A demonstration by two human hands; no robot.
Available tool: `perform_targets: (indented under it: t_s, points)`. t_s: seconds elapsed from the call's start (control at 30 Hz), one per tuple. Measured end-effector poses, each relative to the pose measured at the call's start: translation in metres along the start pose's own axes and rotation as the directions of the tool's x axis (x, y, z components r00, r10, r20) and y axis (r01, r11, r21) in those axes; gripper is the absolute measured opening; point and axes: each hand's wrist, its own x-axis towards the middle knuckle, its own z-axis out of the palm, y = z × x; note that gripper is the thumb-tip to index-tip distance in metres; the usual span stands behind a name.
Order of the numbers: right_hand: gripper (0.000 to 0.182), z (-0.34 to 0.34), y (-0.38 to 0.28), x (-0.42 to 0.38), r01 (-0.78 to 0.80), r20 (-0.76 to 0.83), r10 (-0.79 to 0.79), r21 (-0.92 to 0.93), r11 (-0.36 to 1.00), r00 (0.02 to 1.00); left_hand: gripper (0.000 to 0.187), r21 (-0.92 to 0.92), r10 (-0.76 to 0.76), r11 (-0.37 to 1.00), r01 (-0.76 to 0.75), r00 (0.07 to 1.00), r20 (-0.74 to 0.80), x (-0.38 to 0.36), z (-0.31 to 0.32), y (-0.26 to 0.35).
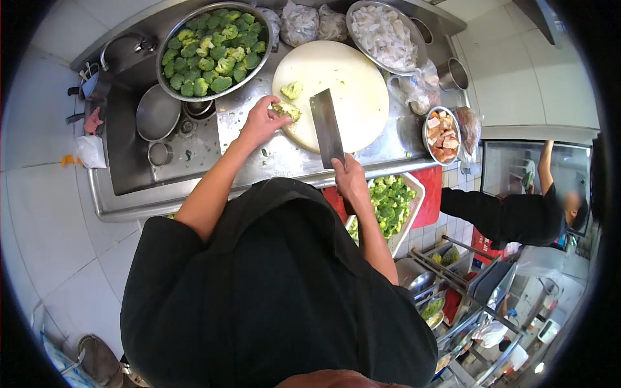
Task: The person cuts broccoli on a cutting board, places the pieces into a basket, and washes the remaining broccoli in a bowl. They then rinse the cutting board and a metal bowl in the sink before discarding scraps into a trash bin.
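Note:
My left hand (262, 121) pinches a broccoli piece (286, 111) at the left edge of the round white cutting board (359, 97). In my right hand (349, 178) is the handle of a cleaver (328, 126). Its broad blade lies over the board, pointing away from me and apart from the broccoli. Another broccoli floret (292, 90) rests on the board just beyond my left hand. Behind that hand stands a large metal bowl (169, 90) heaped with broccoli florets. Below the counter edge, a white crate (414, 216) of broccoli pieces is partly hidden by my right forearm.
A sink (129, 171) with pots lies left. Beyond the board's right side are a colander (422, 55) of pale sliced food, plastic bags (301, 24) and a bowl of meat chunks (442, 136). Another person (517, 213) reaches toward a glass-fronted cabinet at right, near metal racks (466, 284).

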Motion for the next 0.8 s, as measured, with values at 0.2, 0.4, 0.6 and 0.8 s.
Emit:
perform_targets:
  t_s: [0.2,0.4,0.6,0.8]
  points:
    - [0.031,0.008,-0.002,-0.018,0.093,-0.068,-0.094,-0.016,0.996,0.993,0.019,0.155,0.078,0.985,-0.075,0.997,-0.015,0.003,0.005,0.004]
    - [0.029,0.014,-0.011,-0.023,0.065,-0.02,-0.067,-0.108,0.992,0.998,0.019,0.165,0.049,0.985,-0.043,0.998,-0.033,-0.002,0.011,0.012]
    - [0.026,0.02,-0.012,-0.021,0.085,-0.019,-0.089,-0.165,0.983,0.996,0.021,0.174,0.029,0.984,-0.026,0.999,-0.018,-0.001,0.009,0.007]
    - [0.029,0.04,-0.001,-0.002,0.16,0.021,-0.16,-0.272,0.949,0.987,0.022,0.214,0.011,0.977,-0.017,0.999,0.03,0.0,0.006,0.008]
